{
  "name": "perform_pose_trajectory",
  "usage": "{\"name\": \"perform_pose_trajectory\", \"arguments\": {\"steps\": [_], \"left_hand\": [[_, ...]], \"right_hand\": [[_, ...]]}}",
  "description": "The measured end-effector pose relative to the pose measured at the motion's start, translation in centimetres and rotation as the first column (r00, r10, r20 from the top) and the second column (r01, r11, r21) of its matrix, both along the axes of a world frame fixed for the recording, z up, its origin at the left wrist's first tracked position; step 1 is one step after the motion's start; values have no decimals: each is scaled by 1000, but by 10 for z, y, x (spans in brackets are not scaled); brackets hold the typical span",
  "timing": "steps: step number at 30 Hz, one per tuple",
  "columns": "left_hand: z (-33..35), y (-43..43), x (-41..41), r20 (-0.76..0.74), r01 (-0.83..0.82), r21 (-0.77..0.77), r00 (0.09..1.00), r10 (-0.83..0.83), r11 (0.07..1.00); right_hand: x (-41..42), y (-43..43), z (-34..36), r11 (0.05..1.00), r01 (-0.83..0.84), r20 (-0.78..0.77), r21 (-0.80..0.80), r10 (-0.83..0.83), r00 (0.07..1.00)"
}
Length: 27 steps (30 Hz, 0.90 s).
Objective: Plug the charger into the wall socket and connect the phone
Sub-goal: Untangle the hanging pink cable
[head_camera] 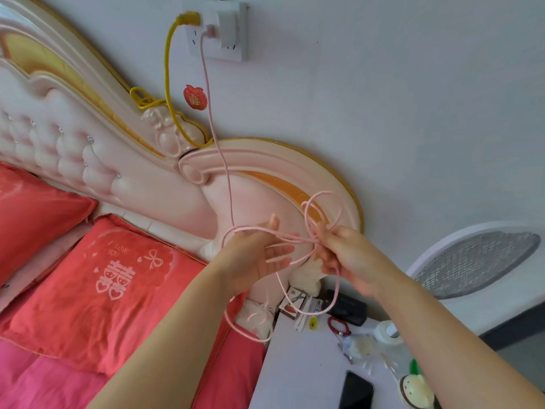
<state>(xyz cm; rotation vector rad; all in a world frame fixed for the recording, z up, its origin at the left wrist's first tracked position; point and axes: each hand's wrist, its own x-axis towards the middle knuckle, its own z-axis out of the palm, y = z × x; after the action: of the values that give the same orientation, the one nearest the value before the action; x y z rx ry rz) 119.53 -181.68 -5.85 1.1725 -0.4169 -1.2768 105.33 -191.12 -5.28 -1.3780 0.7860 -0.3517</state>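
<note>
Nearest you, below your right forearm, the phone [355, 392] lies dark and face-up on the white bedside table [300, 364], with nothing plugged into it. It sits well under your hands, so the lead has to come down to it.

Just above, your left hand [253, 258] is spread, palm turned toward the right, and several strands of the pink cable [227, 178] drape across its straight fingers; it looks to serve as a frame that holds the loops apart. Your right hand [342, 252], close beside it, pinches the point where the loops cross, probably to work the tangle loose. More loops stand above that pinch and hang below both hands toward the table. Which strand ends in the phone plug cannot be told.

From your left hand the cable climbs past the pink headboard [259, 160] to the pink charger [210, 31], seated in the wall socket [224, 51] far above, next to a yellow cable [167, 69]. The socket half seems done; connecting the phone remains.
</note>
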Motion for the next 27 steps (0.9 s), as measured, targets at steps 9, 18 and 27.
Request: {"name": "perform_pose_trajectory", "arguments": {"steps": [9, 18, 27], "left_hand": [[-1, 7, 46, -365, -274, -61, 901, 234, 960], [-9, -2, 36, -177, -2, 250, 983, 48, 968], [10, 1, -13, 952, -88, 260, 192, -240, 962]], "right_hand": [[-42, -25, -33, 898, 85, -253, -432, -211, 944], [-45, -25, -32, 887, 291, -102, -358, -348, 932], [-15, -6, 11, 898, 72, -150, -435, -151, 977]]}}
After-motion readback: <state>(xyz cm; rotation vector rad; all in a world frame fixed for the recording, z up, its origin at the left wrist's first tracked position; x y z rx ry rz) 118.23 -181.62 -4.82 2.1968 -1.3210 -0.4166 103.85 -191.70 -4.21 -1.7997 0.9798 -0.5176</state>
